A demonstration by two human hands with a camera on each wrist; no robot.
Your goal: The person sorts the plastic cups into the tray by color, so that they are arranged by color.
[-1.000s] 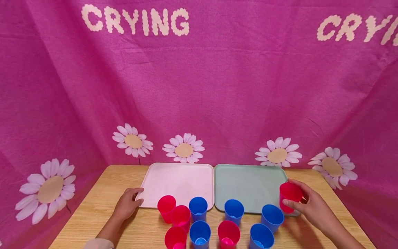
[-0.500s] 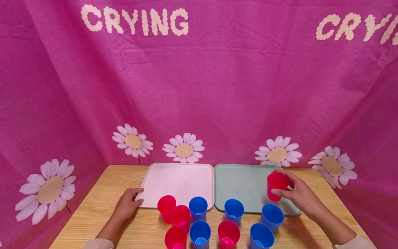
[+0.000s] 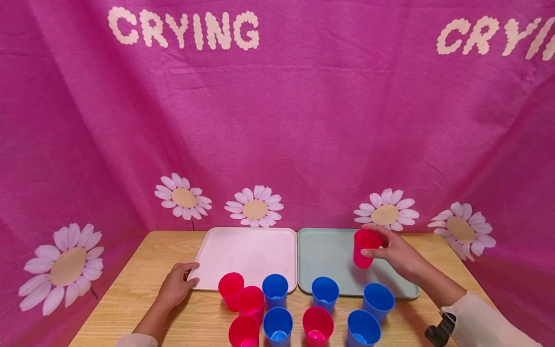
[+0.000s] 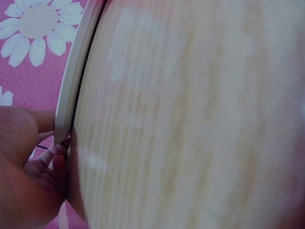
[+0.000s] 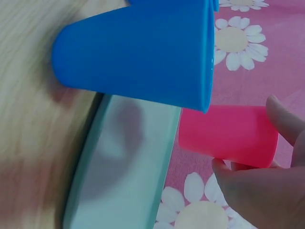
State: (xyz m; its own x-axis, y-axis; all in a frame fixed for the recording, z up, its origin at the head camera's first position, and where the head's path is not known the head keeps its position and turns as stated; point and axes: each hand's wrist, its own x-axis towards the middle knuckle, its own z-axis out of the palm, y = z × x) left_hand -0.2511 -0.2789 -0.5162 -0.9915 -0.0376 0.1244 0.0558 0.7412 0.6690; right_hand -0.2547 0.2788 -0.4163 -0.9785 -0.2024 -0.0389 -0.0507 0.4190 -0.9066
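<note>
My right hand grips a red cup between thumb and fingers, holding it upright above the green tray. In the right wrist view the red cup is apart from the tray surface, with a blue cup nearer the camera. At the left, my left hand pinches the near left edge of the pink tray. The left wrist view shows the thumb and curled fingers at that tray rim.
In front of the trays stand several upright cups, among them a red cup, a blue cup and another blue cup. They rest on a wooden table. A pink flowered cloth hangs behind the table.
My right hand has carried the red cup leftward and away from me, from the green tray's right edge to over its middle right. The left hand stays at the pink tray.
</note>
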